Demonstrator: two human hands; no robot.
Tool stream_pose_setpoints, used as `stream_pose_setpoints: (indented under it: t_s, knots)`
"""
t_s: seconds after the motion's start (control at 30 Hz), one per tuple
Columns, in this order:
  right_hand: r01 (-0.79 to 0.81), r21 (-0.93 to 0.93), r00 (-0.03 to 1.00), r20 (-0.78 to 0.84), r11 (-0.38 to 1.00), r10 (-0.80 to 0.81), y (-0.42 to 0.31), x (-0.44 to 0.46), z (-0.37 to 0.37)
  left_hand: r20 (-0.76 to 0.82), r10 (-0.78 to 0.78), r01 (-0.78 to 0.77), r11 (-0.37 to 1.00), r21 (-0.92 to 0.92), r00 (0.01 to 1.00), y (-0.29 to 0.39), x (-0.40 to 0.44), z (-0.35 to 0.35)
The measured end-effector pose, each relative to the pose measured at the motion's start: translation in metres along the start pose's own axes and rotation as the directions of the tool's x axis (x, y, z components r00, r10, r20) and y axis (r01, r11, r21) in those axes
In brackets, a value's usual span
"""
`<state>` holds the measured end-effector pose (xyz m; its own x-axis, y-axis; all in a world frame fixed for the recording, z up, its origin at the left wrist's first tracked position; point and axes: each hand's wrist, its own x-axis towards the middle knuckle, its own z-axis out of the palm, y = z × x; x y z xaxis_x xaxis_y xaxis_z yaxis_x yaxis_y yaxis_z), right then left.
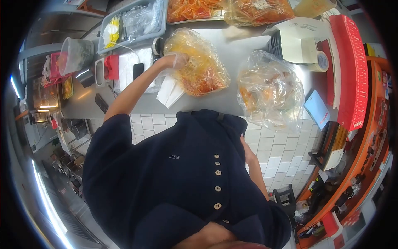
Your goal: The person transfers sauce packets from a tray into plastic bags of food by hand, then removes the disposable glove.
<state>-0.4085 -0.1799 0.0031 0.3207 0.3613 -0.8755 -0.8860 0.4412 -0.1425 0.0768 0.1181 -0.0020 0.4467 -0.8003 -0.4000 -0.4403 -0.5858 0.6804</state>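
Observation:
My left hand (179, 61), which looks covered by a thin clear glove, is at the upper left part of a clear plastic bag (203, 68). Its fingers look curled in, and what they hold is hidden by plastic. Inside the bag is yellow, orange and red food, its kind not clear. A folded white paper (170, 91) lies against the bag's lower left side. My right hand (248, 154) hangs low beside my waist, in front of the tiles, with its fingers hidden behind my dark shirt.
Another clear bag (271, 89) with orange contents overhangs the counter edge (166, 111). A grey bin (134, 25) and orange-filled bags (259, 10) stand behind. At right are an open white box (296, 45), a tape roll (320, 62), a blue card (317, 108) and a red box (350, 74).

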Motion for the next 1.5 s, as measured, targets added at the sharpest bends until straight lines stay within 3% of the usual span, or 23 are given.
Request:
stream_pose_setpoints:
  t_s: [0.07,0.1,0.2,0.27,0.33,0.47,0.8,1.2,1.27,1.5]
  knots:
    - [0.025,-0.034,0.999,0.02,0.999,-0.025,0.002,0.002,-0.004,0.294,0.027,-0.149,0.904,0.401,0.956,-0.02,0.01,0.008]
    - [0.025,-0.029,0.999,0.021,0.999,-0.024,0.004,0.002,-0.004,0.298,0.027,-0.151,0.903,0.401,0.954,-0.03,0.013,0.016]
    - [0.082,-0.021,0.996,0.039,0.996,-0.081,0.014,0.006,-0.009,0.341,0.237,-0.34,0.896,0.286,0.91,-0.038,0.012,0.031]
    - [0.054,-0.046,0.998,-0.04,0.997,-0.056,0.026,0.018,-0.017,0.248,0.114,-0.143,0.984,0.104,0.962,-0.02,0.007,0.024]
    - [0.068,-0.052,0.997,-0.021,0.996,-0.069,0.028,0.021,-0.02,0.201,0.059,-0.077,0.994,0.082,0.978,-0.01,0.008,0.023]
    - [0.129,-0.072,0.989,0.088,0.989,-0.122,0.027,0.022,-0.022,0.201,0.057,-0.099,0.974,0.206,0.978,-0.006,0.015,0.03]
    - [0.142,-0.131,0.99,0.001,0.981,-0.143,0.034,0.027,-0.021,0.233,0.041,-0.147,0.875,0.461,0.972,0.025,0.026,0.072]
    - [0.164,-0.104,0.986,0.013,0.981,-0.163,0.02,0.009,-0.007,0.296,0.002,-0.156,0.852,0.499,0.955,0.018,0.034,0.064]
    - [0.117,-0.119,0.992,-0.03,0.986,-0.121,0.018,0.007,-0.006,0.299,-0.002,-0.155,0.853,0.498,0.954,0.018,0.032,0.057]
    - [0.184,-0.142,0.983,0.018,0.973,-0.183,0.012,0.0,0.001,0.252,0.017,-0.145,0.854,0.5,0.968,0.029,0.019,0.012]
